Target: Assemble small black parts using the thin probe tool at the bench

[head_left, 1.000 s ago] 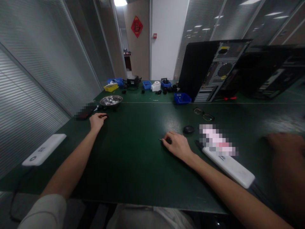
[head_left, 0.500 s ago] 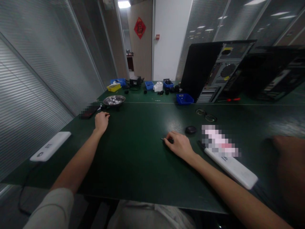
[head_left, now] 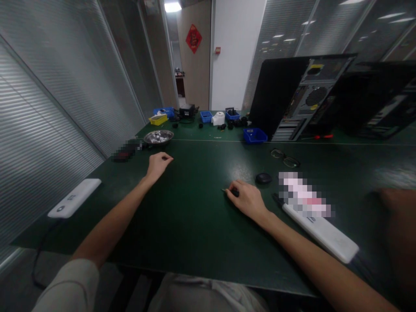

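My left hand hovers over the green table, in front of a round metal bowl with shiny silvery contents. Its thumb and fingers are pinched together at a tiny dark thing, too small to name. On the table rests my right hand, fingers curled round a black-handled tool with a thin metal tip pointing left. Just beyond that hand lies a black computer mouse.
White power banks with cables lie at left and right. Eyeglasses, a blue bin and an open computer case stand farther right. Small bins and black parts line the back. A blurred person's arm is at far right.
My left hand has moved right, away from beside the bowl, fingers still pinched. The right hand stays in place with its tool. The whole view has shifted slightly.
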A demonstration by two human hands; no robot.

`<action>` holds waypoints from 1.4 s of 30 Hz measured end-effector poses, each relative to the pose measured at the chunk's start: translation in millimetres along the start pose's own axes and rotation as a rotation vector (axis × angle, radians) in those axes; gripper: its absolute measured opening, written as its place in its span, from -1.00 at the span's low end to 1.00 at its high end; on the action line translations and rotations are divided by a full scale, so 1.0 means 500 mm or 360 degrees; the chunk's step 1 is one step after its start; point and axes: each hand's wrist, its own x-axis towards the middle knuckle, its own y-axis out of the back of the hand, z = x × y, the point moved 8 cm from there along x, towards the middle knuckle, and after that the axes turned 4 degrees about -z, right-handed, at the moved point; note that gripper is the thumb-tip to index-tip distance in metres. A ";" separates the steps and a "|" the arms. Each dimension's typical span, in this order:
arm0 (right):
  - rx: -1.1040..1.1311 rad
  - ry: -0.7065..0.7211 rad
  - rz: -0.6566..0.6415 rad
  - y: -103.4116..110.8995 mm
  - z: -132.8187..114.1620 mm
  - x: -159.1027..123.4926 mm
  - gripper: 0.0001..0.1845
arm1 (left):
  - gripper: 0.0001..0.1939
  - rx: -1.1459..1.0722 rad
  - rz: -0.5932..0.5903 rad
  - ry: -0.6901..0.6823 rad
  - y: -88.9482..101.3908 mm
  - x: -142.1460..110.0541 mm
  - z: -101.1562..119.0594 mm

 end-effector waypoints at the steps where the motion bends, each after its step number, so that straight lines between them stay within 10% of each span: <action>1: 0.0017 0.0005 0.0004 0.001 -0.001 0.000 -0.78 | -0.73 -0.0070 -0.0087 -0.0120 -0.032 -0.014 0.053; 5: 0.0109 0.0059 0.0019 0.002 -0.009 0.000 -0.76 | -0.81 -0.0306 -0.0522 -0.0592 -0.168 -0.107 0.250; 9: 0.0183 0.0129 -0.0004 -0.004 -0.023 -0.003 -0.74 | -0.85 -0.0413 -0.0698 -0.0795 -0.216 -0.169 0.331; 42: 0.0214 0.0317 -0.0076 -0.021 -0.054 -0.011 -0.79 | -0.77 -0.0488 -0.0692 -0.1033 -0.201 -0.191 0.340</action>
